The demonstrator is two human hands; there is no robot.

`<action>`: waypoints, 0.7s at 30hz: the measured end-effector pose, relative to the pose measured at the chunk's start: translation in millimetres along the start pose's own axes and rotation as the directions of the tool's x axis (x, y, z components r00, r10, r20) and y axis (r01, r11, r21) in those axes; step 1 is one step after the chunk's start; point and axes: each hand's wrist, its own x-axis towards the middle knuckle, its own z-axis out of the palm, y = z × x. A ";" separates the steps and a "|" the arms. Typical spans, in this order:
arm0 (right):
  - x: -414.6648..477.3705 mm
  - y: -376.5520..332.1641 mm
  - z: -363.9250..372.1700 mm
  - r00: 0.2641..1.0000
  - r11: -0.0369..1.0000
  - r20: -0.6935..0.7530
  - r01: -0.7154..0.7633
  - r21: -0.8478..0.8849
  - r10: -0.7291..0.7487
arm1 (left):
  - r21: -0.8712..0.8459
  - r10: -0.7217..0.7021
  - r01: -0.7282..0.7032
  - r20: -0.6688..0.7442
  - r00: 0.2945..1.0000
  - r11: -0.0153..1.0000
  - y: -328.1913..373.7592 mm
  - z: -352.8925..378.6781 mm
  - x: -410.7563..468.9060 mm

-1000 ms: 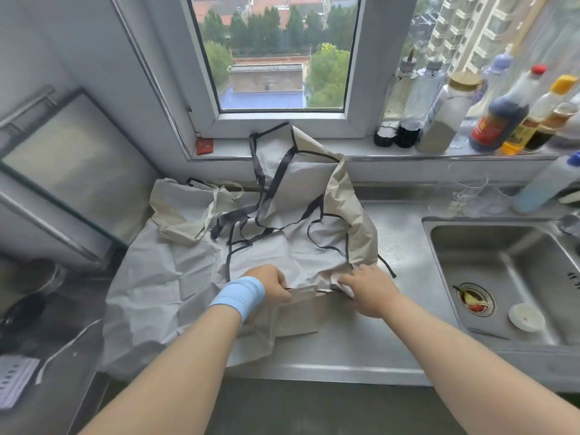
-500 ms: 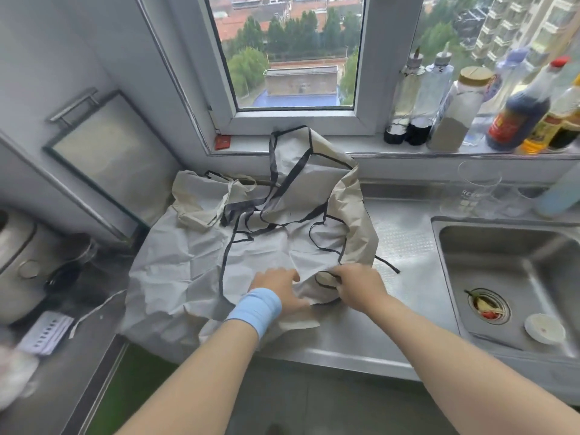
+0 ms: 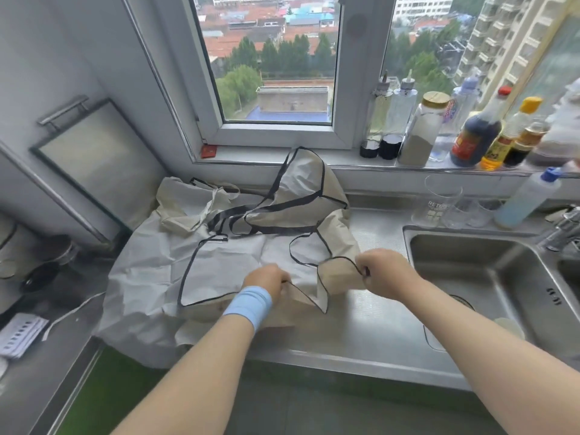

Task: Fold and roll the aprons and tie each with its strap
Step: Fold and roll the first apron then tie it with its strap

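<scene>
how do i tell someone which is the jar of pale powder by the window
Start at the window and follow its sill rightward. The jar stands third in the row there, just after two slim clear bottles with dark liquid at the bottom. It alone has a wide tan lid and holds pale powder.

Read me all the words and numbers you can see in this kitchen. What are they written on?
"RET…" on the clear glass beaker; the letters after that are blurred.
Red label on the dark sauce bottle: too blurred to read.
Label on the yellow-capped bottle: too blurred to read.
Print on the paper sheet at the left: too small to read.
</scene>
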 end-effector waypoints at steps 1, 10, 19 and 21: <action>-5.9 4.7 -1.6 0.992 0.974 0.122 0.052 -0.220 -0.026 | 0.026 0.001 -0.003 0.084 0.996 1.000 -4.0 -2.2 -2.9; -1.2 -40.7 17.9 0.738 0.723 0.570 0.165 -0.671 0.361 | -0.065 0.004 0.040 0.570 0.822 0.997 6.3 20.3 -38.6; 63.2 -139.0 72.4 0.923 0.998 0.381 -0.046 -0.037 0.056 | -0.128 -0.090 0.105 0.120 0.989 0.986 -59.3 -8.2 10.8; 87.9 -147.5 94.6 0.915 0.989 0.380 -0.144 -0.011 0.138 | -0.004 -0.095 0.096 0.085 0.992 0.995 -85.0 -8.8 35.8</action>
